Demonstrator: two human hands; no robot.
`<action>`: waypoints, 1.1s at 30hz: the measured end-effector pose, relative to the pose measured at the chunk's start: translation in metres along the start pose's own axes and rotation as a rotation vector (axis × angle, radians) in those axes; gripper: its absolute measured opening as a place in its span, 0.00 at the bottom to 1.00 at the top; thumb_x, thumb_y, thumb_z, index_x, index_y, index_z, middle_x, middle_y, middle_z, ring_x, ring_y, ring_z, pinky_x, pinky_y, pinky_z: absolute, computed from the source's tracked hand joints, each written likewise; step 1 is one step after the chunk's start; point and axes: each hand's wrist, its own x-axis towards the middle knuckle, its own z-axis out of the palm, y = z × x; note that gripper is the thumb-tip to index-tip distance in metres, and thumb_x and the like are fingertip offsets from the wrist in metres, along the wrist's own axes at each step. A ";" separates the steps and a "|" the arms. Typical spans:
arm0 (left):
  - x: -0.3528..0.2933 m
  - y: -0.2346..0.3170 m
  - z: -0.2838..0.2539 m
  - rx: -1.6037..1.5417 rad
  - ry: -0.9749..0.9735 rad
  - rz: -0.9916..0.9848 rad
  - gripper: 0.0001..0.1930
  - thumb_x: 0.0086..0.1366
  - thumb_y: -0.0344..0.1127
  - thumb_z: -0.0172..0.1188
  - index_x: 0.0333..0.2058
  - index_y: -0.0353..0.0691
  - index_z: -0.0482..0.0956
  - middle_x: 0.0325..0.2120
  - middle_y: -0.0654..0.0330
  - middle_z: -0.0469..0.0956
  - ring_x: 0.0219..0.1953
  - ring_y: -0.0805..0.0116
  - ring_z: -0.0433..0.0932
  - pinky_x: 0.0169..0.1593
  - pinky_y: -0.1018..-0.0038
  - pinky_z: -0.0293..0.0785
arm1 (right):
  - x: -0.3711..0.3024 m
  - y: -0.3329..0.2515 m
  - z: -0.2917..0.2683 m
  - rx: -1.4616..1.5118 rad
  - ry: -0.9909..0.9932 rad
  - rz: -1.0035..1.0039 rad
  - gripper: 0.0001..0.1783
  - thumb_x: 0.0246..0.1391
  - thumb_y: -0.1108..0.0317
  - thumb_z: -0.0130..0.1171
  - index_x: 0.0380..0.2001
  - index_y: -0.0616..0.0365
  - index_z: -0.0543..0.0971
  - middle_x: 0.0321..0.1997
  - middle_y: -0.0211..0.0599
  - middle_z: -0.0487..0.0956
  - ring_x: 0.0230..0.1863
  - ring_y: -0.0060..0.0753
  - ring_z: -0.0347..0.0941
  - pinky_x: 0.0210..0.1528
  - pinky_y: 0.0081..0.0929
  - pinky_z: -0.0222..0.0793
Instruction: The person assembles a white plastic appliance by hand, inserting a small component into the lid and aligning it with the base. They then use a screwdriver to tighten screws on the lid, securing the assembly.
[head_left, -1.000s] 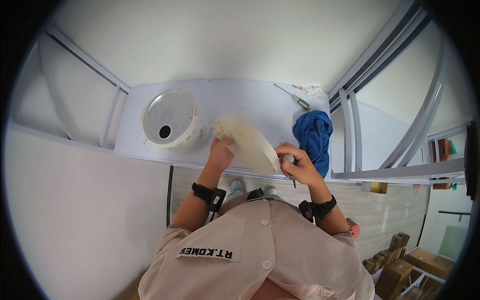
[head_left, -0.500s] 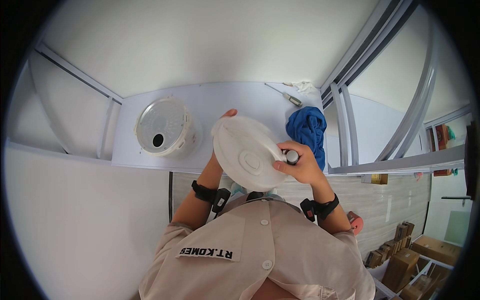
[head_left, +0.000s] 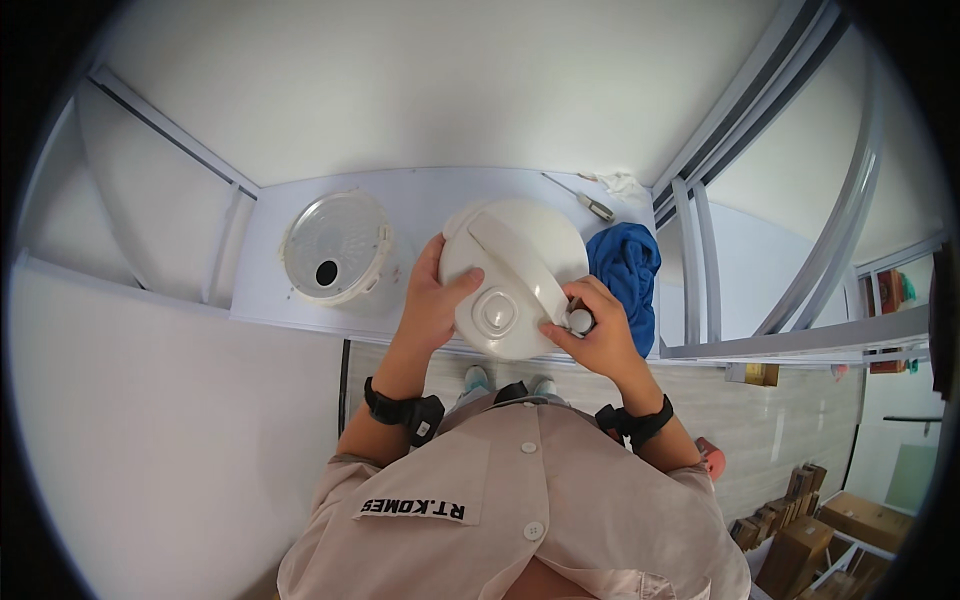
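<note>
A person holds a round white lid (head_left: pixel 513 275) with a long flat handle across its top, gripping it in both hands above the near edge of a pale shelf (head_left: pixel 420 205). The left hand (head_left: pixel 432 300) clasps the lid's left rim, thumb lying over the top and fingers wrapped under the edge. The right hand (head_left: pixel 597 335) grasps the lid's lower right rim, and its fingertips pinch a small white knob (head_left: pixel 579 321) at the end of the handle. A raised round cap sits on the lid between the two thumbs.

Just beyond the right hand's knuckles, a crumpled blue cloth (head_left: pixel 626 270) lies on the shelf, partly tucked behind the lid. Farther past it, near the back wall, rest a thin screwdriver (head_left: pixel 582 199) and a scrap of white tissue (head_left: pixel 622 184). Well to the left of the left hand's fingers lies a round clear inner plate (head_left: pixel 333 246) with a dark hole in it, apart from the lid.

Both wrists carry black bands. Grey metal rails (head_left: pixel 720 250) run off to the right of the cloth.
</note>
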 end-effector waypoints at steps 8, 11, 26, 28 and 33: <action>-0.018 0.000 0.011 0.320 -0.152 0.085 0.32 0.67 0.30 0.71 0.67 0.34 0.70 0.56 0.56 0.80 0.58 0.66 0.78 0.63 0.66 0.76 | 0.024 -0.027 0.004 -0.013 0.015 -0.019 0.34 0.49 0.60 0.83 0.58 0.56 0.82 0.40 0.44 0.85 0.34 0.41 0.83 0.37 0.30 0.77; -0.023 0.007 0.018 0.386 -0.200 0.090 0.33 0.68 0.31 0.71 0.68 0.34 0.70 0.57 0.57 0.79 0.59 0.68 0.77 0.64 0.67 0.74 | 0.036 -0.048 0.007 -0.112 0.085 -0.008 0.39 0.48 0.57 0.84 0.64 0.54 0.81 0.35 0.44 0.86 0.31 0.44 0.84 0.35 0.33 0.78; -0.015 0.005 0.021 0.304 -0.263 0.009 0.34 0.69 0.30 0.70 0.70 0.34 0.66 0.58 0.58 0.76 0.61 0.69 0.74 0.65 0.68 0.73 | 0.046 -0.030 0.010 -0.226 0.175 -0.189 0.37 0.46 0.62 0.80 0.62 0.55 0.85 0.30 0.40 0.85 0.30 0.42 0.84 0.34 0.32 0.79; -0.015 0.005 0.021 0.298 -0.276 -0.018 0.35 0.69 0.31 0.71 0.71 0.34 0.66 0.59 0.59 0.75 0.63 0.70 0.73 0.66 0.68 0.72 | 0.045 -0.030 0.008 -0.246 0.158 -0.172 0.37 0.46 0.63 0.80 0.62 0.56 0.85 0.31 0.40 0.85 0.30 0.42 0.83 0.33 0.32 0.79; -0.011 0.002 0.022 0.435 -0.323 0.137 0.33 0.70 0.31 0.70 0.69 0.34 0.66 0.58 0.60 0.74 0.61 0.71 0.73 0.66 0.69 0.72 | 0.046 -0.018 0.011 -0.293 0.274 -0.350 0.37 0.45 0.65 0.79 0.62 0.61 0.84 0.31 0.40 0.84 0.29 0.42 0.81 0.33 0.32 0.78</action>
